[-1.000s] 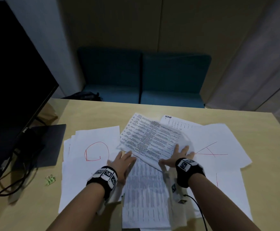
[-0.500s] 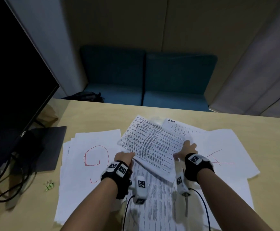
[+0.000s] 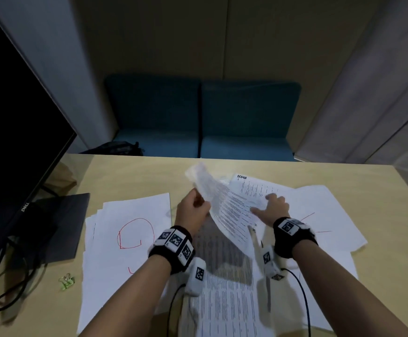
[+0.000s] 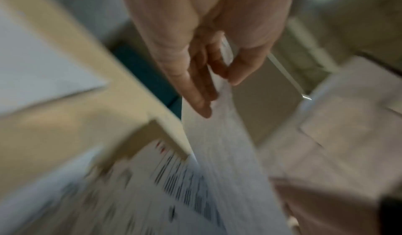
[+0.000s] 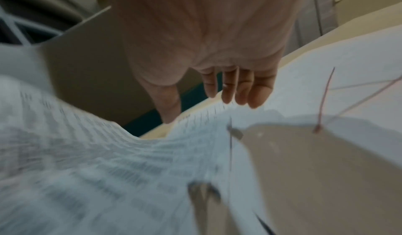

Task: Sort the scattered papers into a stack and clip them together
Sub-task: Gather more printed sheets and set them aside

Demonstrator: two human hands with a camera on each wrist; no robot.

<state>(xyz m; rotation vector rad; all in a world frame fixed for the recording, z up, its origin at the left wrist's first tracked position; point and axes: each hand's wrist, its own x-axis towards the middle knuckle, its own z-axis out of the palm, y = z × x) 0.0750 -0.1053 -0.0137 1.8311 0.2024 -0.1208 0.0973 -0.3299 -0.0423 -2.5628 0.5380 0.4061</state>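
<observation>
A printed sheet [image 3: 229, 210] is raised off the table and curls up at its far left corner. My left hand [image 3: 199, 203] pinches its left edge between thumb and fingers [image 4: 202, 90]; the wrist view shows the sheet [image 4: 228, 170] hanging from that pinch. My right hand [image 3: 268, 203] lies with straight fingers [image 5: 239, 94] on the sheet's right part [image 5: 108, 152]. Other papers are spread on the table: one with a red circle [image 3: 130, 239], one with red lines [image 3: 319, 215], a printed page [image 3: 227, 302] under my wrists, another printed page [image 3: 254, 188] behind. A green binder clip [image 3: 66, 282] lies at the near left.
A dark monitor [image 3: 15, 117] stands at the left on a flat base [image 3: 59, 227], with cables [image 3: 3, 288] trailing beside the clip. A blue sofa [image 3: 198, 117] sits beyond the table's far edge [image 3: 295, 164].
Both hands moved forward along the printed sheet. My left hand took its left edge and lifted it, so the sheet now curls up off the pile.
</observation>
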